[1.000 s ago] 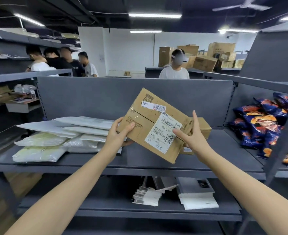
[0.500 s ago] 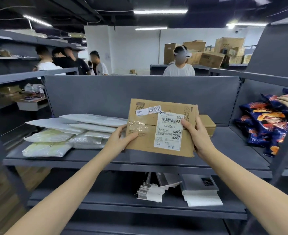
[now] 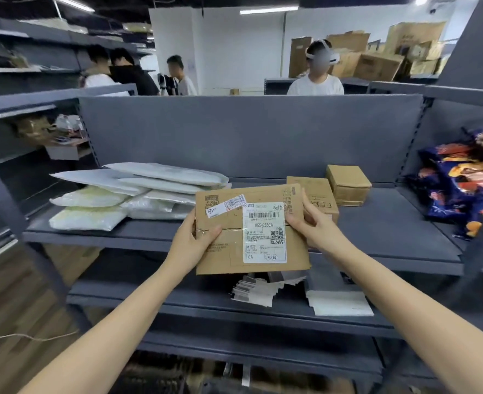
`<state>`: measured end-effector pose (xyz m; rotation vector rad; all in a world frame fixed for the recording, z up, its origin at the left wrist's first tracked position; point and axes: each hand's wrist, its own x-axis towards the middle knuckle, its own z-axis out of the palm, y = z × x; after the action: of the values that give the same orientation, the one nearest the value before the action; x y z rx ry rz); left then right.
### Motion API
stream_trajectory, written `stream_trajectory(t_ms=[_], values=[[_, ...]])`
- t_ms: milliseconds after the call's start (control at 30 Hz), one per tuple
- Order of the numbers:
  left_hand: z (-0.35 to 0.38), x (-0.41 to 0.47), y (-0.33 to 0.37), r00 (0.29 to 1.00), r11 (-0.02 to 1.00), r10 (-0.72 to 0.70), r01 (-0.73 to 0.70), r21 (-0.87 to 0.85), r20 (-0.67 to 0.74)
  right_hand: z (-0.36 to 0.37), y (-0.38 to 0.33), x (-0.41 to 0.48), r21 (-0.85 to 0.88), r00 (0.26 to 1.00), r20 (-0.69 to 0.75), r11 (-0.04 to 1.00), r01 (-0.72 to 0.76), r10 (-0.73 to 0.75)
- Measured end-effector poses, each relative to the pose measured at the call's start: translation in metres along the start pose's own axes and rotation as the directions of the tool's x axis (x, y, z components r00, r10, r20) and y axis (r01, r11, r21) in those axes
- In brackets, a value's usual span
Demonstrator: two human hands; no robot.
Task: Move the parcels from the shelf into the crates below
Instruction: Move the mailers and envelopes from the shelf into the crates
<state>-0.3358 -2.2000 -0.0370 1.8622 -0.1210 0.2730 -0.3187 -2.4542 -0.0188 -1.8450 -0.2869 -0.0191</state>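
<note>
The left hand [image 3: 194,243] pinches the left edge of a flat cardboard parcel [image 3: 220,260], thumb on its front, and the right hand [image 3: 314,226] pinches the right edge the same way. The parcel is held upright in the air, label toward the camera, just in front of the grey shelf [image 3: 390,231]. On that shelf lie white mailer bags [image 3: 138,194] at left and two small cardboard boxes [image 3: 348,184] behind the parcel.

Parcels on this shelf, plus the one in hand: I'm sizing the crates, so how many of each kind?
Brown cardboard boxes: 3 (held box in left hand and right hand; low box and small box on the shelf)
Pale soft mailers: about 8, overlapping, hard to separate
Total: about 11
</note>
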Motion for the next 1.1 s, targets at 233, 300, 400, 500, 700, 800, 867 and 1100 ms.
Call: stream_trajectory(t_ms=[233,300,400,500,700,800,867,1100], values=[[-0.007,-0.02,-0.018,0.999,0.998,-0.028,0.029,-0.051,0.029,0.01,0.005,-0.036,-0.071,0.993,0.09,0.995,-0.072,0.078],[-0.007,-0.025,-0.023,0.998,0.998,-0.04,0.042,-0.042,0.055,0.014,0.008,-0.045,-0.056,0.992,0.078,0.993,-0.1,0.104],[-0.011,-0.04,-0.036,0.991,0.998,-0.065,0.065,0.004,0.121,0.029,0.015,-0.065,0.027,0.988,0.026,0.988,-0.155,0.154],[-0.021,-0.061,-0.051,0.981,0.994,-0.095,0.085,0.063,0.171,0.05,0.026,-0.088,0.076,0.977,-0.049,0.976,-0.205,0.209],[-0.034,-0.105,-0.087,0.937,0.965,-0.105,0.015,0.262,0.332,0.094,0.061,-0.142,0.114,0.938,-0.13,0.945,-0.307,0.32],[-0.03,-0.123,-0.113,0.918,0.951,-0.126,0.003,0.309,0.377,0.107,0.09,-0.169,0.099,0.917,-0.162,0.93,-0.354,0.366],[-0.022,-0.131,-0.13,0.911,0.938,-0.129,-0.016,0.346,0.393,0.113,0.108,-0.185,0.088,0.901,-0.175,0.918,-0.388,0.397],[0.038,-0.143,-0.186,0.873,0.882,-0.208,-0.028,0.471,0.441,0.118,0.191,-0.216,0.1,0.798,-0.301,0.85,-0.518,0.522]])
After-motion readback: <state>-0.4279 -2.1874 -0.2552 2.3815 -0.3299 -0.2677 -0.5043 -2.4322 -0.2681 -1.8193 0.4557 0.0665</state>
